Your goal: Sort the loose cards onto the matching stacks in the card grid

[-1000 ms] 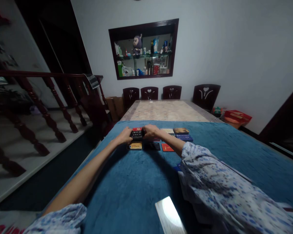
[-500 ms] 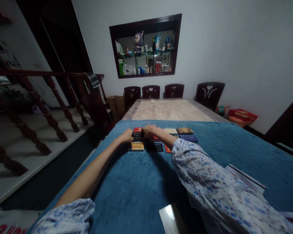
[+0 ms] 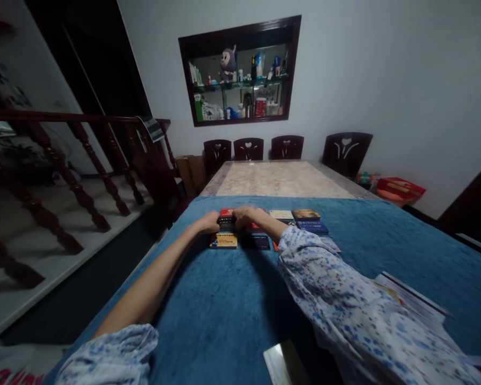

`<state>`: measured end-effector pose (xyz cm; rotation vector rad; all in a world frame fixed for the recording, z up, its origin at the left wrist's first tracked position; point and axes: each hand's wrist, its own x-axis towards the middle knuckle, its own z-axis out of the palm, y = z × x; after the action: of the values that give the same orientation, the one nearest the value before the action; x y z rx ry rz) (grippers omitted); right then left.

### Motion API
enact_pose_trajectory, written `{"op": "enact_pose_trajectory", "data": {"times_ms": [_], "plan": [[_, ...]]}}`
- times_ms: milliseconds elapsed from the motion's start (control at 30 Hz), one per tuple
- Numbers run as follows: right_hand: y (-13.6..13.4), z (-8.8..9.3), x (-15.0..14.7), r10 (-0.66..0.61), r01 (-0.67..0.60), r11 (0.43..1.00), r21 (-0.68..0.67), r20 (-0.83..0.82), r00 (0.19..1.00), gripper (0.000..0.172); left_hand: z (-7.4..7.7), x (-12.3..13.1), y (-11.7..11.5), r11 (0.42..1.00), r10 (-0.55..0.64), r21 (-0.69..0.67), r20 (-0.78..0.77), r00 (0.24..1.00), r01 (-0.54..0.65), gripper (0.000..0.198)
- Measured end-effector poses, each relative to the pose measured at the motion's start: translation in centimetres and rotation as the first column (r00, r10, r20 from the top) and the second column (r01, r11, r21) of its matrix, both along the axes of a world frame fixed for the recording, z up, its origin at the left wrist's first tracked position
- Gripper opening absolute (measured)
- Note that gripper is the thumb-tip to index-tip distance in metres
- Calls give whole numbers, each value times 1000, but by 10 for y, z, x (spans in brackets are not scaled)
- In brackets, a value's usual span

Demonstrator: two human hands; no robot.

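Touching flat black card (image 3: pixel 226 222) with left hand (image 3: pixel 206 222) and right hand (image 3: pixel 245 216); can't tell grip; among lined-up coloured cards (image 3: pixel 224 241), with shiny pale card (image 3: pixel 278 363) apart.

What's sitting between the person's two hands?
In the head view, a black card with pale lettering lies between the left hand and the right hand, with a red card just beyond it.
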<state>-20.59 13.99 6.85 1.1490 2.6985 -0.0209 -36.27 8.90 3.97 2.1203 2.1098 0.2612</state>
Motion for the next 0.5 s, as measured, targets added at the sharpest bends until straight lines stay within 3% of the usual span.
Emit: {"op": "enact_pose_trajectory", "data": {"times_ms": [200,500], "plan": [[3,-2,-3,-11,11,1000,6,-9,1000,49,-1,2,5,993,-41,-113,-55,998,34,36],[9,-9,-10,-4,8,999,52,-72,997,46,-2,-1,9,990,-68,-133,-86,994,56,42]]}}
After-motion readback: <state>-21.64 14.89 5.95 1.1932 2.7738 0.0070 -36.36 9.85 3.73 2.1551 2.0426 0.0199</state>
